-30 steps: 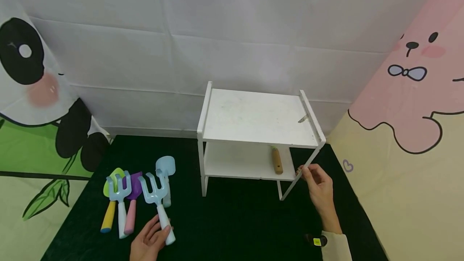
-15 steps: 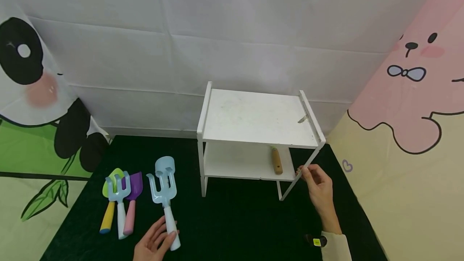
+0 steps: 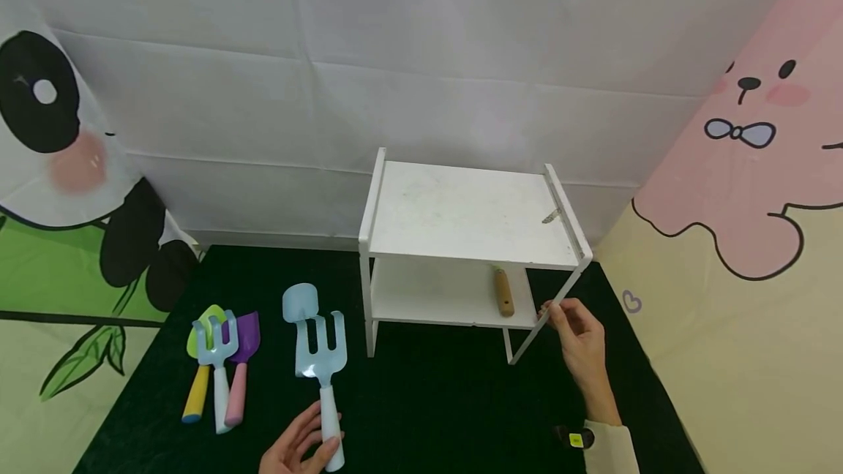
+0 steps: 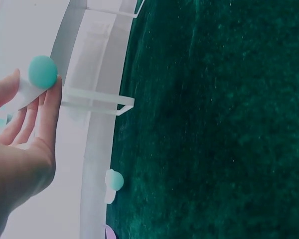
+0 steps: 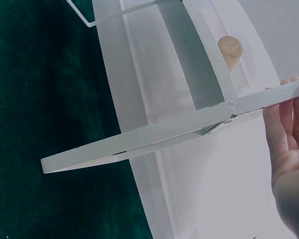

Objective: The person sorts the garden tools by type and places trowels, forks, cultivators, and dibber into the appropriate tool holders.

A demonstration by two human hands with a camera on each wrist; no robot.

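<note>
My left hand (image 3: 299,448) grips the white handle of a light blue toy rake (image 3: 320,351), tines pointing away from me over the black cloth. In the left wrist view the left hand (image 4: 25,134) holds the handle, whose teal end cap (image 4: 42,72) shows. A white two-level shelf (image 3: 470,214) stands at the middle right. My right hand (image 3: 576,335) rests against its right front leg, and in the right wrist view the fingers (image 5: 289,134) lie straight behind the frame bar (image 5: 154,137).
A blue toy shovel (image 3: 300,303), a small blue rake (image 3: 217,357), a purple shovel (image 3: 242,357) and a green shovel (image 3: 197,379) lie at the left. A wooden-handled tool (image 3: 503,292) lies on the lower level. Fabric walls stand behind and on both sides.
My left hand has carried the blue rake to the right, away from the other toy tools and toward the shelf. The right hand has stayed on the shelf's leg.
</note>
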